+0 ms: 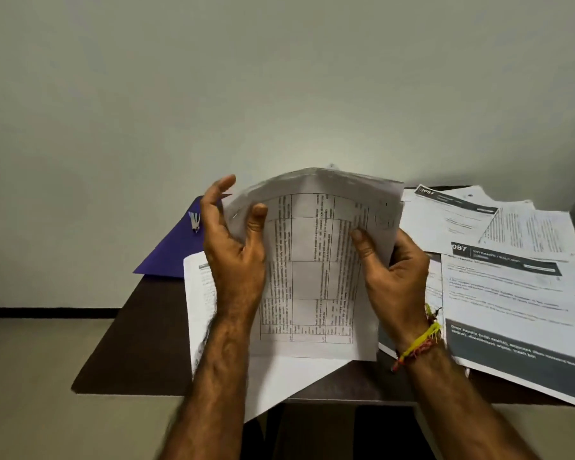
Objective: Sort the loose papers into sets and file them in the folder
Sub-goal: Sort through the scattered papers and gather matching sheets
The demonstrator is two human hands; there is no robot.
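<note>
Honestly, both hands, left (238, 250) and right (392, 270), pinch the printed sheets (312, 260) above the counter's (140, 343) near edge (bowed upward); a loose grip could spill them.

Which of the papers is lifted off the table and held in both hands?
The sheet with the printed table grid, bowed between the left hand and right hand. The other papers lie flat on the table.

dark brown table (140, 343) against pale wall (279, 78); small stapler (194, 221) at table's far left.
</note>
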